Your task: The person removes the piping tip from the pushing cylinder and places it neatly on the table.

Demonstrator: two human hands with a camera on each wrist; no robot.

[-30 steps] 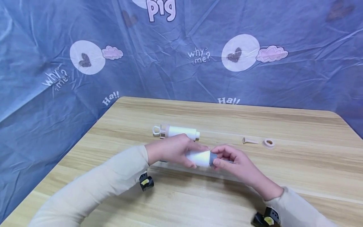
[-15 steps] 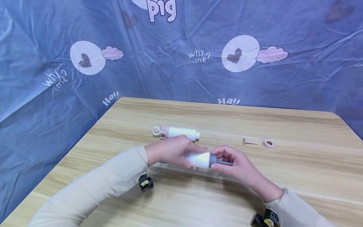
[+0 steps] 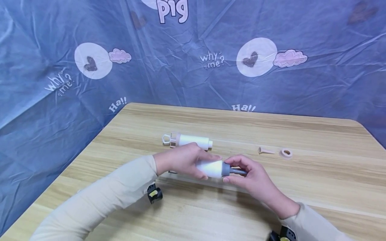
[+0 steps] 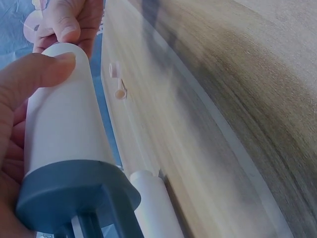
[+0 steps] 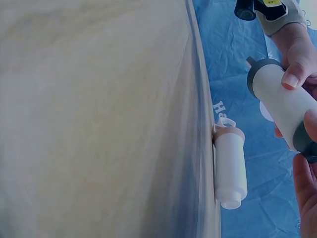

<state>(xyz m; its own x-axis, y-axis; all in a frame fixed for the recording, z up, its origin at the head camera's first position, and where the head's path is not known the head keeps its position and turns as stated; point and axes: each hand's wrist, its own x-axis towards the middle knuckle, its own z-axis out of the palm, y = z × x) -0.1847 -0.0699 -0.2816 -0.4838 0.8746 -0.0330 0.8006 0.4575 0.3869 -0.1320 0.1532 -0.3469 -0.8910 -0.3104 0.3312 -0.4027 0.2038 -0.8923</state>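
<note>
My left hand [image 3: 191,161] grips the white barrel [image 3: 212,169] of what looks like an icing syringe, thumb lying along its side. A wide blue-grey cap [image 4: 74,191] with a handle closes the barrel's near end in the left wrist view. From the opposite end a grey collar [image 3: 225,169] and a slim grey nozzle [image 3: 238,171] point right. My right hand [image 3: 251,172] pinches around that collar, index finger on the far edge and thumb on the near edge. The nozzle's tip disappears behind the right hand's curved fingers.
Behind my left hand a second white syringe [image 3: 193,141] with a pink collar and ring handle lies on the wooden table [image 3: 316,180]. Farther right lie a small pink nozzle [image 3: 266,151] and a pink ring [image 3: 285,153]. A blue printed cloth [image 3: 187,67] hangs behind the table.
The right hand's thumb and fingers have spread a little and shifted around the collar, so more of the grey nozzle shows. My left hand holds the barrel almost still.
</note>
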